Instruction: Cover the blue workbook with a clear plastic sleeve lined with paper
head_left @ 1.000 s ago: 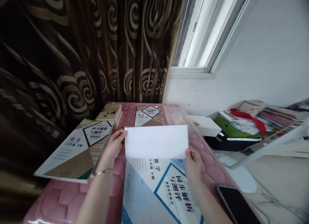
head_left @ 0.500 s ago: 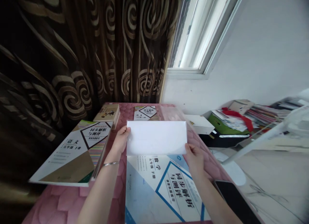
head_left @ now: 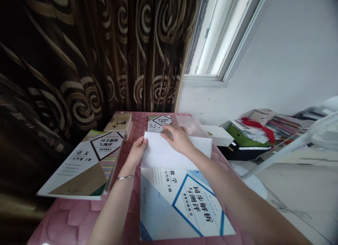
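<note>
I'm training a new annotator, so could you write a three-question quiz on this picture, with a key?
1. Which wrist wears the silver bracelet? A) left B) right
2. True or false: the left hand grips the white sheet by its right edge.
3. Fill in: the quilted surface under the blue-and-white book is ____.

Key: 1. A; 2. False, it grips near the upper left corner; 3. pink.
</note>
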### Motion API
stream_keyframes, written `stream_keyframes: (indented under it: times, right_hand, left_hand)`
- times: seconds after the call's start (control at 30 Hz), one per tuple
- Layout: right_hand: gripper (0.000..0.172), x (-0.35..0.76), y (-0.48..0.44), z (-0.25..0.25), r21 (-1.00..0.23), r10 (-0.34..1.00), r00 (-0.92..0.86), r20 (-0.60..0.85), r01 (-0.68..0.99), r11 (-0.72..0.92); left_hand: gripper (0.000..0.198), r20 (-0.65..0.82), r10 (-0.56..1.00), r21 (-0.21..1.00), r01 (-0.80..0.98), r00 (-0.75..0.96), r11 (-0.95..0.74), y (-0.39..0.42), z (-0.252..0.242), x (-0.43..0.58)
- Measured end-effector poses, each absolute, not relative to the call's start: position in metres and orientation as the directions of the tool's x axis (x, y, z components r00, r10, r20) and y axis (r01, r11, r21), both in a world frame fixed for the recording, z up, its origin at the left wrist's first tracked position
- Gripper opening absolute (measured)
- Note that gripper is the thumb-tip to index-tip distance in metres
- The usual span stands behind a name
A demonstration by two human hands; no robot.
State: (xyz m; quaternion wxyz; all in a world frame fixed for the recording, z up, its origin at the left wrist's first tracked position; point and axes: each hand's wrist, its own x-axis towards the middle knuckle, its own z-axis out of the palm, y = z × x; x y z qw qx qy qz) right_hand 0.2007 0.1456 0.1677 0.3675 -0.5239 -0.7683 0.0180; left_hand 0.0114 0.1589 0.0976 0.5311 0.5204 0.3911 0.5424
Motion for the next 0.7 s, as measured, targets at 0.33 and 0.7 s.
stream_keyframes:
  times: [0.33,0.7]
  right_hand:
    - [0.006,0.168,0.189,0.180,-0.460,0.870,-0.379,0.313,0.742,0.489]
    - [0.007,0.168,0.192,0.179,-0.516,0.873,-0.395,0.285,0.704,0.487]
  left_hand:
    - [0.031,0.240,0.912,0.971,0.086,-0.332,-0.224,0.120,0.062,-0.007]
    - [0.030,0.103,0.962,0.994,-0.004,-0.254,-0.108,0.105,0.040,0.002]
